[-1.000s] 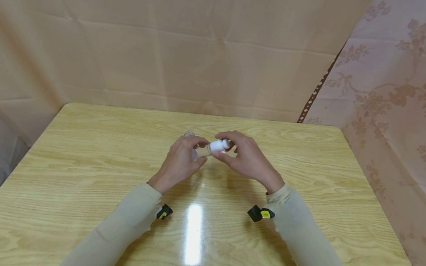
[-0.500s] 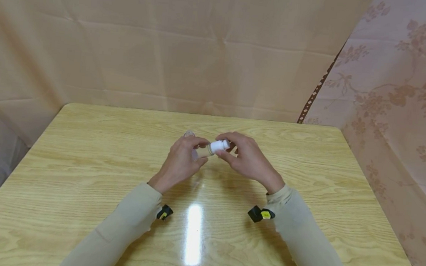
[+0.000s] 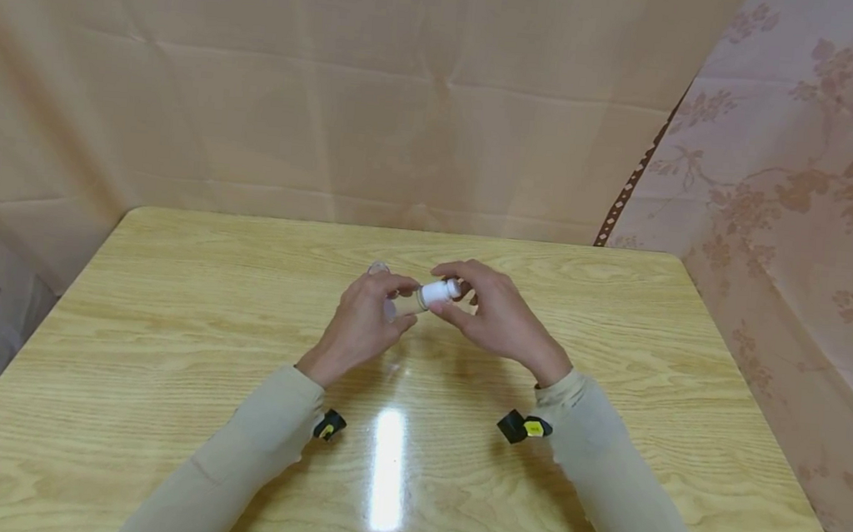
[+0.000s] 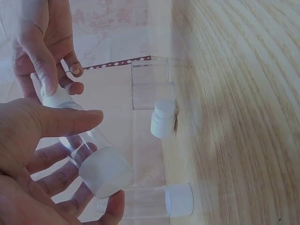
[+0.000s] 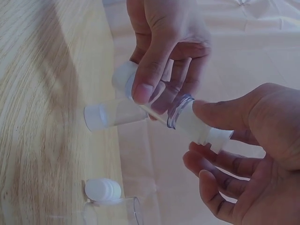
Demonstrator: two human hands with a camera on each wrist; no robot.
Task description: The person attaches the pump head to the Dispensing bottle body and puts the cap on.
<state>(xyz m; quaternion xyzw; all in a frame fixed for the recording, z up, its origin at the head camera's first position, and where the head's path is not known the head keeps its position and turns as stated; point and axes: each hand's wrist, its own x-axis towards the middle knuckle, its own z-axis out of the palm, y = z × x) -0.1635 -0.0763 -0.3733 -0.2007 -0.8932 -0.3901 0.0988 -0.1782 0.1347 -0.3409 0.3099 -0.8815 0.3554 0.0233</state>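
My left hand (image 3: 362, 315) grips a small clear bottle (image 5: 161, 98) round its transparent body, its white base (image 4: 105, 171) toward my palm side. The bottle is tilted and held above the table. My right hand (image 3: 501, 314) pinches the white top (image 3: 437, 292) between thumb and fingers. In the right wrist view this top sits on the bottle's threaded neck, with a narrower white end (image 5: 219, 137) beyond it. Part of the clear body is hidden behind the left fingers.
On the wood-grain table (image 3: 204, 324), a second clear bottle with a white base (image 4: 179, 199) stands beyond the hands. Near it are a separate white top (image 4: 164, 119) and a clear cylindrical cover (image 4: 152, 84). Beige cloth (image 3: 377, 128) hangs behind the table.
The right thumb and fingers shift slightly about the white top. My left hand and the bottle stay almost in place.
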